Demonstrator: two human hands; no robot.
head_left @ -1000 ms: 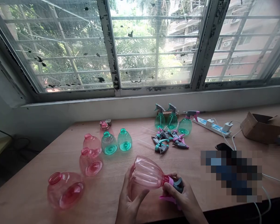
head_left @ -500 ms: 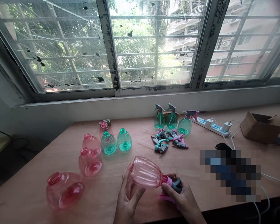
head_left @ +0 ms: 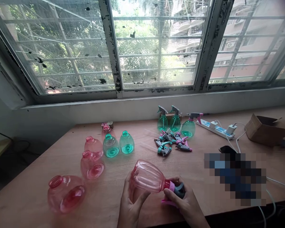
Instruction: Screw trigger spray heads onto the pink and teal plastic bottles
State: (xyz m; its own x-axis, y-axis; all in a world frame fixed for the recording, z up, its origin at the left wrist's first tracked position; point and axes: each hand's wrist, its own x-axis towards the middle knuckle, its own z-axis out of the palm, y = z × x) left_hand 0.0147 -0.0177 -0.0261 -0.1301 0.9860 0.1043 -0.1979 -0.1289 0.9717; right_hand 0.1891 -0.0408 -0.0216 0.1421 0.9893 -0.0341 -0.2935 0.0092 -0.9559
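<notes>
A clear pink spray bottle (head_left: 149,175) lies sideways between my hands above the front of the table. My left hand (head_left: 133,202) is wrapped round its base end. At the neck, my right hand (head_left: 184,199) grips the grey and pink spray head (head_left: 178,189), thumb against the pink collar. The pink trigger (head_left: 169,202) points down, partly behind my right hand. Left of my hands stand several open pink bottles (head_left: 66,194) and two open green bottles (head_left: 112,147). Loose spray heads (head_left: 165,148) lie in a pile beyond the held bottle.
Three bottles with spray heads fitted (head_left: 188,128) stand at the back. Right of them are a white power strip (head_left: 216,129) with cables, a cardboard box (head_left: 263,134) and a dark phone (head_left: 228,149). A pixelated patch covers part of the right side. Windows line the wall.
Hardly anything differs. My hands and the held bottle have shifted very slightly, and both hands keep their grip.
</notes>
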